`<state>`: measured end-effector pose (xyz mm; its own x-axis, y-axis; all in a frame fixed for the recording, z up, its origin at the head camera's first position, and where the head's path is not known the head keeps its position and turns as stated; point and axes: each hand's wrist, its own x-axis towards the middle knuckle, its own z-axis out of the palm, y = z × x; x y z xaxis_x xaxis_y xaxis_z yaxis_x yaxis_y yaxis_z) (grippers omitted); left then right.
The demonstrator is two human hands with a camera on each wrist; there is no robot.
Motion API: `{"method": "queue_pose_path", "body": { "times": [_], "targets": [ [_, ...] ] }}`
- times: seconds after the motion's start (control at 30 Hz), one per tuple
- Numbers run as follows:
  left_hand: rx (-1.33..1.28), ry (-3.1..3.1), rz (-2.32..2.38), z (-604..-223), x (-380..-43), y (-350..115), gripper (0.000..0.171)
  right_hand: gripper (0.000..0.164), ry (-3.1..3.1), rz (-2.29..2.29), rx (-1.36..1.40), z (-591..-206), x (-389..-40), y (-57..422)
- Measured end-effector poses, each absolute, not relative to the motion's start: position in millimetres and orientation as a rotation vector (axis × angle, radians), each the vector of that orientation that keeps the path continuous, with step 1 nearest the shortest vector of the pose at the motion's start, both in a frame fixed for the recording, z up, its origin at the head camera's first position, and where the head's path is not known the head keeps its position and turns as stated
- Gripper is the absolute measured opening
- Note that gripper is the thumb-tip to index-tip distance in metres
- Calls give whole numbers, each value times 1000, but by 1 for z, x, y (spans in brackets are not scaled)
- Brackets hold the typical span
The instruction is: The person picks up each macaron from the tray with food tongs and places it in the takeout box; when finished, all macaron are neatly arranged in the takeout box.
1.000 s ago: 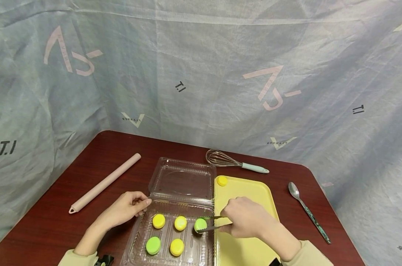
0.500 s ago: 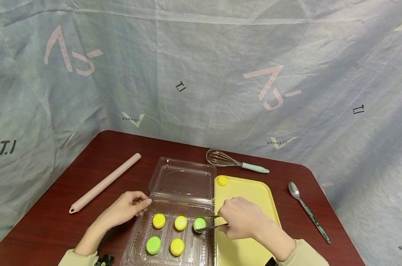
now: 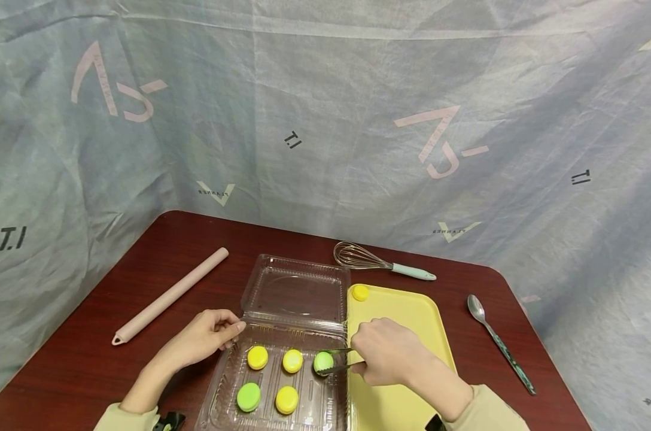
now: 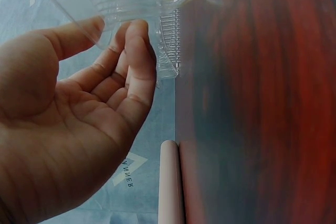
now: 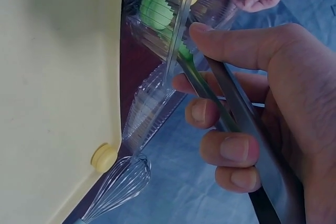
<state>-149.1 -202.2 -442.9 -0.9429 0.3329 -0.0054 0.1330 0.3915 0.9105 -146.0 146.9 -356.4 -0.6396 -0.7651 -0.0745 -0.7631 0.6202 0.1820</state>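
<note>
A printed cloth [image 3: 325,137] hangs behind the dark red table [image 3: 115,293]. On this table lies a clear plastic box [image 3: 295,329], with its lid [image 3: 298,290] folded back to the far side. Just beside it, on the right, is a yellow tray [image 3: 411,304]. A pink rolling pin [image 3: 172,296] lies slanting at the left, a whisk [image 3: 392,265] behind the tray, and a spoon [image 3: 499,341] at the far right.

By my judgement, the work is in its middle: the lid is already back, one yellow cookie [image 3: 360,293] lies in the tray's far left corner, and five cookies are inside the box. Three of these are yellow [image 3: 258,358] and one is green [image 3: 248,397], all apart from the tongs; the fifth is the green cookie between the tips [image 3: 322,361].

The left hand [image 3: 207,338] seems to pinch the box's rim between thumb and bent fingers. The right hand [image 3: 385,353] grips the metal tongs [image 5: 241,108] with thumb and fingers. Their long axis runs crosswise, tips to the left, into the box's right part. The toothed tips stand at both sides of the green cookie; how firmly they press, I cannot tell. This cookie is round, so it has no long axis in its face, which looks mostly upward. Whether it is lifted, I cannot tell.
</note>
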Motion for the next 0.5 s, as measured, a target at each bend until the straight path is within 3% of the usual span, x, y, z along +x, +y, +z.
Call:
{"method": "queue_pose_path", "body": {
  "times": [0.5],
  "targets": [
    [410,2476,1544,-443,-151,-204,24,40,-2822,-361,1308,-355,-146,142]
  ]
}}
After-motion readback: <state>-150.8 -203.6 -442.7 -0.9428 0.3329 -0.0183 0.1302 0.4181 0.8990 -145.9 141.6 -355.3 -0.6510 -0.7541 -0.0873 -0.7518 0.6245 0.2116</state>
